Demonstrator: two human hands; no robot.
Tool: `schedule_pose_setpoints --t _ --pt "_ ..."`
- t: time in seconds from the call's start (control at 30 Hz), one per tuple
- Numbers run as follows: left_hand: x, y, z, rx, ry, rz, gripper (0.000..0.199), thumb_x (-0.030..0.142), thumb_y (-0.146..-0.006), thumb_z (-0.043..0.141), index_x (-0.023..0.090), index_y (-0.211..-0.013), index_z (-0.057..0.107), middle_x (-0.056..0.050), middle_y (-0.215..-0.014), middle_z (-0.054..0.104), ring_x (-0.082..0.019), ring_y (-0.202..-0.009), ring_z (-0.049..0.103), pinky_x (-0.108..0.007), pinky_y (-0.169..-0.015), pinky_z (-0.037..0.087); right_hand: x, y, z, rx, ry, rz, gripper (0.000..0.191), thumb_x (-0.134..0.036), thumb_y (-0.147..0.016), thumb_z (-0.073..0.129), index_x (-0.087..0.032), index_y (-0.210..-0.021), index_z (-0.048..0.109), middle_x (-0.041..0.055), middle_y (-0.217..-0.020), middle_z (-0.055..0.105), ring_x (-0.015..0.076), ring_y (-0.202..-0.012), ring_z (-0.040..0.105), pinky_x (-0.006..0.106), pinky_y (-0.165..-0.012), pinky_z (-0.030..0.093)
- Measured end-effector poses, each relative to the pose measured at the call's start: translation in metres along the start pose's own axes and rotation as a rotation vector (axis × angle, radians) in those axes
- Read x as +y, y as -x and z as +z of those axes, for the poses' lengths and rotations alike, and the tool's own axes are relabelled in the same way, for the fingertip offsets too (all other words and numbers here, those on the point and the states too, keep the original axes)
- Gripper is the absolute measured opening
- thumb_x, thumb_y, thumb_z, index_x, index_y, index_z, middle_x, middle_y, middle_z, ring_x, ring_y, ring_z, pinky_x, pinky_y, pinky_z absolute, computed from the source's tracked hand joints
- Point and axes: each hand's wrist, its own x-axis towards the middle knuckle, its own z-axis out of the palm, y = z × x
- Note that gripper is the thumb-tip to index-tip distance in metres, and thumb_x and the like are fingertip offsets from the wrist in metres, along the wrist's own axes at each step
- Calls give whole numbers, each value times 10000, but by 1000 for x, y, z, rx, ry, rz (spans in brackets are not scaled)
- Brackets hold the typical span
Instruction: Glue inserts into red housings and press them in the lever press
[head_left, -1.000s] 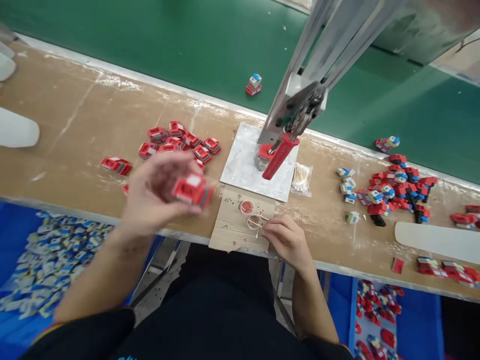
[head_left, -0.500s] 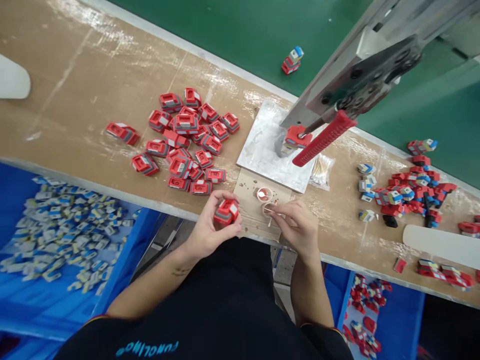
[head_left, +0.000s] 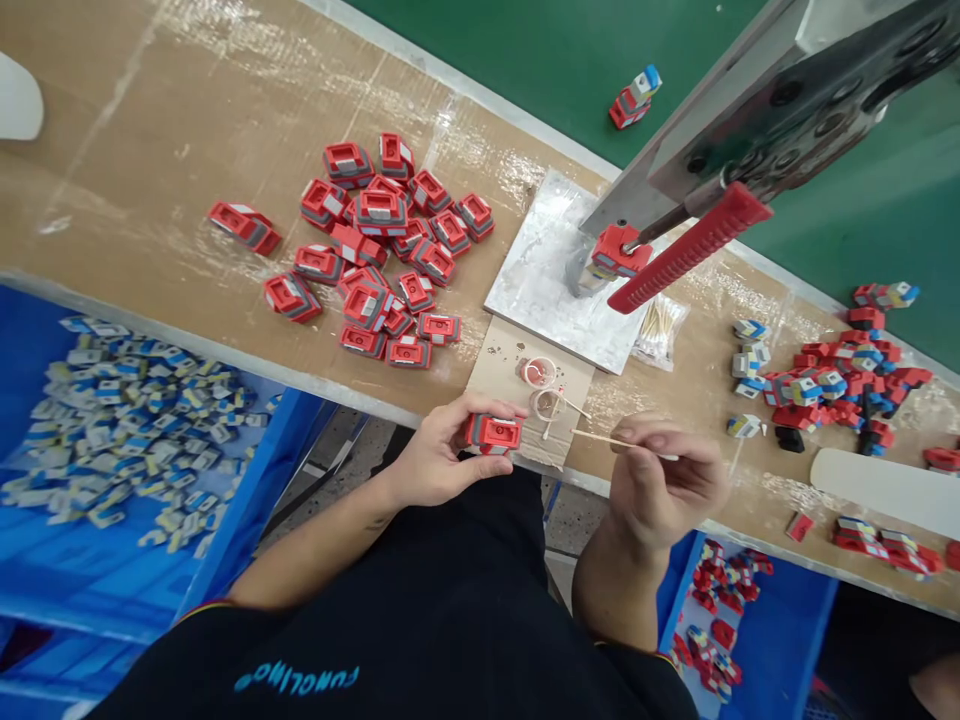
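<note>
My left hand [head_left: 431, 460] is closed round a red and grey toy vehicle body [head_left: 493, 433], its recessed side facing up. Between the fingertips of my right hand [head_left: 667, 485] is a thin cotton swab [head_left: 600, 438], held level and apart from the toy. Two small clear cups stand on a cardboard piece [head_left: 499, 365] in front of my hands: one cup [head_left: 538, 373] with something reddish in it, the other cup [head_left: 544, 404] touching or close to it. Another swab [head_left: 574, 404] rests at the nearer cup.
A pile of red toy bodies [head_left: 375, 215] lies left. A press with a red handle [head_left: 690, 245] rises from a metal plate [head_left: 525, 290], with bagged swabs [head_left: 660, 330] beside it. More toys [head_left: 847, 380] lie right. Blue bins [head_left: 247, 480] flank me below the table.
My right hand has lifted a swab away from the cups and moved right. My left hand has shifted right with the toy vehicle body and turned it so its recess shows.
</note>
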Motion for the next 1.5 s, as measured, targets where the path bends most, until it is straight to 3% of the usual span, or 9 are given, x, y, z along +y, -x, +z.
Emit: schedule_pose_setpoints --t 0.13,0.33,0.73,0.9,1.5 --pt "-3 0 6 -38 -31 133 398 251 -874 916 286 -1193 681 -100 -1239 827 -264 -1073 832 -374 -911 692 -16 12 19 -39 -165 119 147 -347 -961 837 -286 -934 705 -3 -764 789 207 -658 766 378 -628 658" --pt "-7 -3 6 -93 -48 330 471 186 -890 906 248 -1278 646 -124 -1311 816 -242 -1217 807 -315 -1021 656 -12 23 30 -123 -291 231 127 -283 -961 840 -272 -963 714 -27 -842 834 222 -763 851 377 -705 737" --pt "-6 -1 7 -76 -116 342 451 201 -916 886 250 -1288 637 -127 -1313 814 -220 -1206 811 -293 -1012 662 -14 20 28 -159 -175 95 94 -214 -975 815 -245 -980 727 3 -839 840 212 -761 858 338 -716 743" --pt "-4 0 5 -69 -165 322 436 226 -919 885 229 -1280 640 -162 -1318 807 -262 -1214 811 -340 -992 678 -17 16 28 -173 -108 6 78 -204 -985 797 -244 -988 730 7 -815 834 212 -751 856 340 -721 751" --pt "-6 1 3 -74 -120 309 469 167 -894 894 229 -1288 647 -147 -1326 807 -254 -1184 821 -321 -982 680 -14 17 26 -131 -129 -6 119 -170 -954 824 -243 -1012 750 0 -838 841 206 -745 853 328 -694 748"
